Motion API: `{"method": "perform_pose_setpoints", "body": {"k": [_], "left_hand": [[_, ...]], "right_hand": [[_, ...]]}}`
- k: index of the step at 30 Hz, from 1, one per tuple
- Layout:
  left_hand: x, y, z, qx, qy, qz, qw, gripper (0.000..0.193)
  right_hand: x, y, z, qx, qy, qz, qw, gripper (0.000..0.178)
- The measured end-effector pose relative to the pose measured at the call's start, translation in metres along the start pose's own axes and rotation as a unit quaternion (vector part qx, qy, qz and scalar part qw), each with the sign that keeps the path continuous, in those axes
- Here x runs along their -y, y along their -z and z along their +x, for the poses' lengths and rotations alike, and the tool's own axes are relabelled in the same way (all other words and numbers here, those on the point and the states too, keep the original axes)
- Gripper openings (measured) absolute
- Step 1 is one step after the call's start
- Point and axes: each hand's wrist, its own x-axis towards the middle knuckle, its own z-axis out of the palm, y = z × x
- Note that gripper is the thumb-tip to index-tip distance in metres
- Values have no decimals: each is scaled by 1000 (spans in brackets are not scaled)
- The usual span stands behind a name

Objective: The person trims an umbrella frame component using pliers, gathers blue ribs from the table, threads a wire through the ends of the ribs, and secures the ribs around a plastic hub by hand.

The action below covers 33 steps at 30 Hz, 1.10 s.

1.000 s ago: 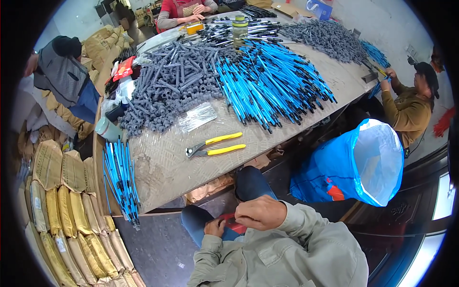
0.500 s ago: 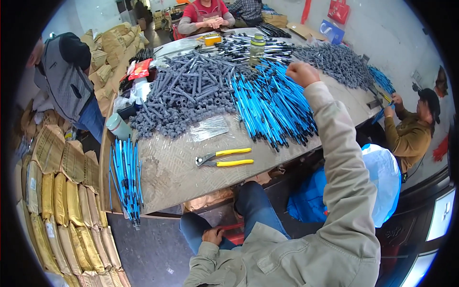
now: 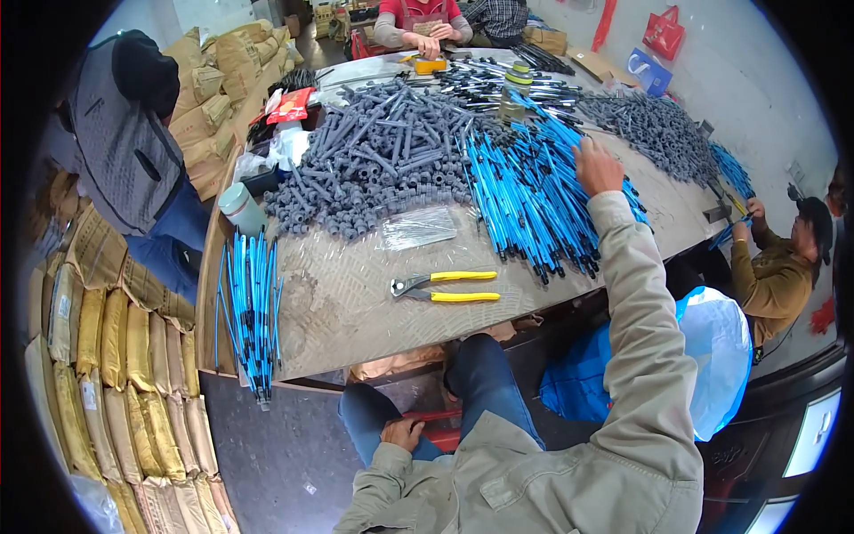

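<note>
My right hand (image 3: 598, 166) reaches out over the far right part of a heap of thin blue rods with black ends (image 3: 525, 209). Its fingers bend down and close on blue rods at the heap's top; the fingertips are partly hidden. Low in the view, my left hand (image 3: 403, 433) rests on my thigh, loosely curled, with nothing visible in it. Cutting pliers with yellow handles (image 3: 454, 287) lie on the table in front of me, touched by neither hand. Beside the heap is a large pile of grey plastic sleeves (image 3: 374, 165).
A bundle of blue rods (image 3: 253, 311) overhangs the table's left edge near a pale green cup (image 3: 242, 210). Clear thin pins (image 3: 418, 229) lie beyond the pliers. A bottle (image 3: 514, 93) stands behind the heap. People work around the table; stacked sacks (image 3: 116, 356) line the left.
My right hand has gone from a raised fist to bent fingers among the blue rods. The view has shifted, so the table sits farther right. The left hand stays on the thigh.
</note>
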Motion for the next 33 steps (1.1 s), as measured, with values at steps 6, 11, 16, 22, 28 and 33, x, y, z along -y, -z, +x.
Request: {"method": "perform_pose_setpoints", "body": {"k": [6, 11, 16, 22, 28, 33], "left_hand": [[7, -5, 1, -7, -27, -7, 1000, 22], [-2, -2, 5, -2, -7, 19, 1000, 22], [-7, 1, 6, 22, -3, 10, 1000, 22], [-11, -6, 11, 40, -7, -8, 999, 22], [-113, 43, 40, -10, -137, -333, 933, 41], [-167, 106, 58, -71, -235, -481, 842, 61]], "right_hand": [[-24, 4, 6, -297, 136, 135, 935, 23], [-30, 15, 2, -142, -24, 203, 968, 22], [-33, 35, 11, -115, -115, 254, 953, 20], [-53, 102, -37, -123, -89, 413, 898, 18], [14, 186, -175, -74, -195, 622, 755, 15], [83, 177, -260, 174, -245, 808, 506, 15]]}}
